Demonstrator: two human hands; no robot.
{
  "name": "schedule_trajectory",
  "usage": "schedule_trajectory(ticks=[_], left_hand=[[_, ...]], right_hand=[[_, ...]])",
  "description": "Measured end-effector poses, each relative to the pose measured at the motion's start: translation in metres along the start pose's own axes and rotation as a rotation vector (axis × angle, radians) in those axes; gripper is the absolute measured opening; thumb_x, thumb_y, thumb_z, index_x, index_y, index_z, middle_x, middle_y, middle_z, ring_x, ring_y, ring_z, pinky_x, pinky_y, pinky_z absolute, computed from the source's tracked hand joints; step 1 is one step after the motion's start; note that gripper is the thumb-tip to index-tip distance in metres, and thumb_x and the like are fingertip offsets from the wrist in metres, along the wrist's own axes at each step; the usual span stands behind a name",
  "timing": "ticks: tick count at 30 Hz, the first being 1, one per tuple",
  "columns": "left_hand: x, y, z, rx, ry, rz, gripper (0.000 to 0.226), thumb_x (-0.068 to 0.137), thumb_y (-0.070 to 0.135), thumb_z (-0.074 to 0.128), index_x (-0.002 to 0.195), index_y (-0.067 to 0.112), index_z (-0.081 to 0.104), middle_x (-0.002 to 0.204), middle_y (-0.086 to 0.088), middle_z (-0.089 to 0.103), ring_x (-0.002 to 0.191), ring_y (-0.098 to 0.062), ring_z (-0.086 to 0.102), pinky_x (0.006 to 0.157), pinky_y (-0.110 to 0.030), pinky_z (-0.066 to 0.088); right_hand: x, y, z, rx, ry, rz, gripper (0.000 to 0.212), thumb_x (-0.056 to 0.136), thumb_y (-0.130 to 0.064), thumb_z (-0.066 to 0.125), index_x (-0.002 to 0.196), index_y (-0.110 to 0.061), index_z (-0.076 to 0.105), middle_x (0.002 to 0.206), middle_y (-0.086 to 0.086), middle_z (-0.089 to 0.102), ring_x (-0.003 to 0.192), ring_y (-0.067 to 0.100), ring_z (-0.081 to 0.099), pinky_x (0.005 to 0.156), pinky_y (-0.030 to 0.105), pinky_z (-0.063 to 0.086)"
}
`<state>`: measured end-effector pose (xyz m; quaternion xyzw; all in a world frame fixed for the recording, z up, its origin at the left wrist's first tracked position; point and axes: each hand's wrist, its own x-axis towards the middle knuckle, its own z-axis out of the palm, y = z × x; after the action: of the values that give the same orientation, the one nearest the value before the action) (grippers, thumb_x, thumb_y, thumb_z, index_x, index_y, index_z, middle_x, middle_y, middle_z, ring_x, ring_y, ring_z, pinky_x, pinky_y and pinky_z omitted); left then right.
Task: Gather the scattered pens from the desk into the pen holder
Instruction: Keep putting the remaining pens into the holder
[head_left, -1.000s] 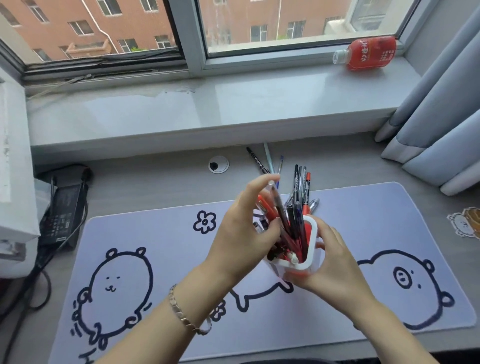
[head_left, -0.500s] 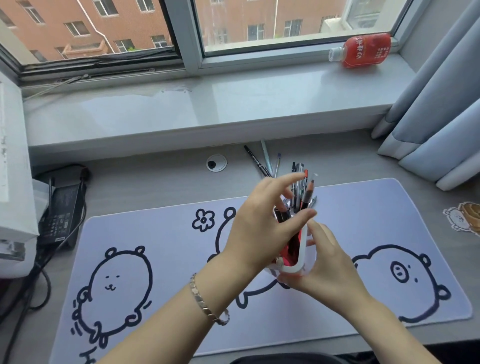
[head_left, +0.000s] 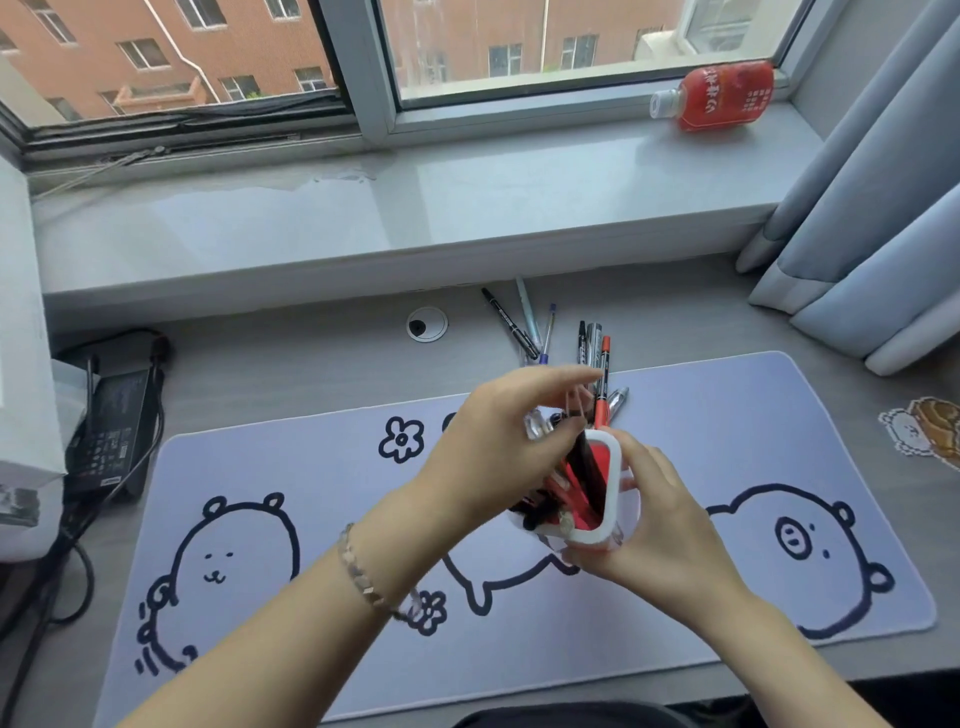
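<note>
At the centre of the frame I saw the white pen holder (head_left: 615, 493) with its red interior lifted above the lilac desk mat (head_left: 311, 493) and tilted, its mouth turned toward the camera; the right hand (head_left: 670, 525) cupped it from the right side, fingers wrapped round its wall, gripping it; the left hand (head_left: 498, 447) sat over the mouth with fingers curled among the bunch of pens (head_left: 582, 467) standing in the holder, though I could not tell whether it pinched any single pen; a red marker (head_left: 602, 384) and darker barrels stuck out past the far rim; a chain bracelet (head_left: 363, 571) circled the left wrist; just above the hands, on the bare grey desk (head_left: 311, 364) beyond the mat's upper edge, three loose pens (head_left: 524, 325) lay fanned together near a round cable grommet (head_left: 426, 323); at upper right a red drink bottle (head_left: 719, 96) lay on its side on the windowsill (head_left: 363, 223); a power adapter (head_left: 111, 415) rested at the left edge.
</note>
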<state>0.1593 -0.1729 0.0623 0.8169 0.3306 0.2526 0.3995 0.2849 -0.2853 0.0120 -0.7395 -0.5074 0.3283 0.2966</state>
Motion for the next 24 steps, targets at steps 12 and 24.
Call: schedule_trajectory(ticks=[12,24], left_hand=[[-0.039,-0.035,-0.022,-0.153,-0.225,-0.199,0.107,0.056,0.057,0.073,0.133,0.060,-0.002,0.143,0.044,0.002,0.136,0.015,0.002,0.108,-0.004,0.011],[-0.053,-0.049,-0.008,-0.287,0.028,-0.407,0.099,0.042,0.033,0.090,0.117,0.064,0.034,0.115,0.027,0.054,0.103,-0.001,0.059,0.088,-0.022,0.052]], right_hand=[[0.007,-0.004,0.006,0.141,-0.069,-0.025,0.092,0.043,-0.043,0.079,0.125,-0.049,0.037,0.126,-0.025,0.046,0.110,-0.005,0.049,0.090,0.027,0.048],[0.066,0.000,-0.018,-0.227,-0.508,-0.086,0.095,0.074,-0.008,0.071,0.145,-0.030,0.011,0.141,-0.015,0.017,0.126,0.001,0.026,0.102,0.014,0.027]])
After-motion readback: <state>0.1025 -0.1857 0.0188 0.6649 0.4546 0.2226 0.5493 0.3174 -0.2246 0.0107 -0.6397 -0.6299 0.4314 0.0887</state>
